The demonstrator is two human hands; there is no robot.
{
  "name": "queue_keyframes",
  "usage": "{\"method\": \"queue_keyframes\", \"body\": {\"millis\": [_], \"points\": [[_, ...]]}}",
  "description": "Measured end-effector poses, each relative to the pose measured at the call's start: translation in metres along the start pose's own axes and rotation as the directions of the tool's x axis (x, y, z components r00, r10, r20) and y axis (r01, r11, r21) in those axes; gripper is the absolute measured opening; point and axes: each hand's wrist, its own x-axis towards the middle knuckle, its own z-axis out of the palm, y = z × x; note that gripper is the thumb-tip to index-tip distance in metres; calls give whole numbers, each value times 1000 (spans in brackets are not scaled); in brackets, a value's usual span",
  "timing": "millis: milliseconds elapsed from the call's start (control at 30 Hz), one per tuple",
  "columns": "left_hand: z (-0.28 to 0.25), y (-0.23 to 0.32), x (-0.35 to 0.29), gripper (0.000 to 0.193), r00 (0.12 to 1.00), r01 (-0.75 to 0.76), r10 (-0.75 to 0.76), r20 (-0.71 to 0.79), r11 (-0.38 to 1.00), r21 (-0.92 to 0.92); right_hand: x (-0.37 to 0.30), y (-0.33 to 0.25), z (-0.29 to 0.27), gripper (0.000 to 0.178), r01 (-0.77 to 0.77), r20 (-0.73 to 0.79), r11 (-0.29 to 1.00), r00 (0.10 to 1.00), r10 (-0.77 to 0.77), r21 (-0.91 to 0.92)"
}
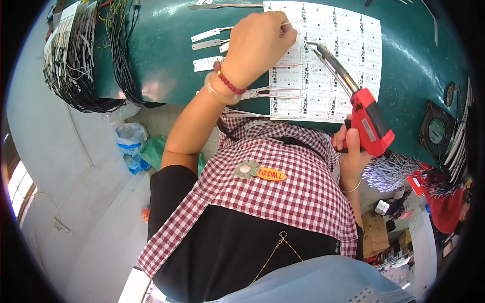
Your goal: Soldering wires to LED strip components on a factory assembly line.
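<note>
A thin pale wire [291,22] and a red soldering gun [371,123] are brought close together over a white circuit-board sheet [318,81].
At upper centre of the frame, the wire is pinched between closed fingers of the left hand [260,48], the exact grip being partly hidden; at right of centre, the gun's handle is wrapped by the right hand [353,153]. The gun's long axis is slanted from lower right to upper left, its tip placed just right of and slightly below the left fingers, the nearer ones; whether the sheet, laid on the green worktop [166,45], is touched cannot be told.
</note>
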Motion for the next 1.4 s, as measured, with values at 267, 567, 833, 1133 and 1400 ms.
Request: {"method": "queue_keyframes", "body": {"millis": [267,567,833,1133,1400], "points": [[10,-8,8,18,999,6,-11,47,994,107,21,-15,16,23,-1,-69,994,998,-6,-111],[9,-6,8,17,998,-5,-2,59,993,119,17,-7,11,20,-36,-74,986,997,24,-160],[10,-6,6,17,999,-19,14,44,994,108,18,-13,14,22,-5,-92,994,996,-6,-111],[11,-5,4,17,999,-20,16,43,996,92,15,-7,10,22,-4,-67,987,998,-7,-163],[13,-6,3,17,999,-34,29,39,991,129,10,-9,13,24,4,-116,994,993,-17,-111]]}}
